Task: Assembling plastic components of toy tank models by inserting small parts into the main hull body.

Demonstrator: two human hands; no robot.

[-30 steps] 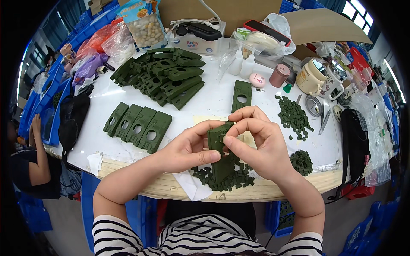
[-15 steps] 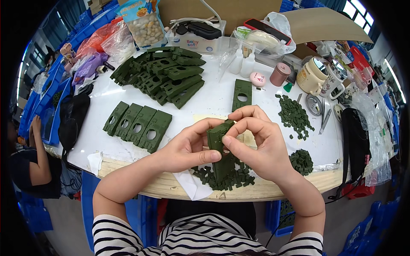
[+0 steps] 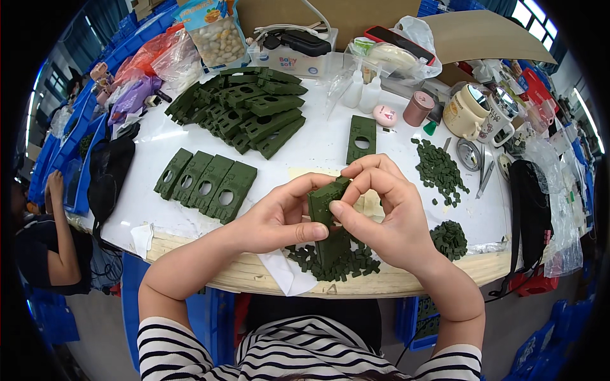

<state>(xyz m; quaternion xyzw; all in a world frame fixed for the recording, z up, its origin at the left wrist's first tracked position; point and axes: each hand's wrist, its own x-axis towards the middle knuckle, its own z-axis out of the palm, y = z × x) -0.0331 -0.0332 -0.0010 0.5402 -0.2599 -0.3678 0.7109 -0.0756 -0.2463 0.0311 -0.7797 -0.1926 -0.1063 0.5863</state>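
Dark green plastic model tank hull part [image 3: 323, 222] stands on edge between my hands, over the table's front edge. My left hand [image 3: 283, 213] is closed on its left side, thumb across the near face. At its upper right, the thumb and fingers of my right hand [image 3: 387, 213] pinch the edge; whether a small piece is between them is hidden. Below lies a heap of small dark green pieces [image 3: 346, 268]. Several similar hull parts [image 3: 232, 184] with round holes lie in a row to the left. Another hull part [image 3: 354, 150] lies flat beyond my right hand.
A big pile of hull parts [image 3: 270, 105] fills the back left. Two more heaps of small green pieces [image 3: 438, 168] lie to the right, near tweezers [image 3: 486, 174]. White squeeze bottles [image 3: 370, 95] and mugs [image 3: 462, 117] stand behind. A person [image 3: 54, 247] sits at far left.
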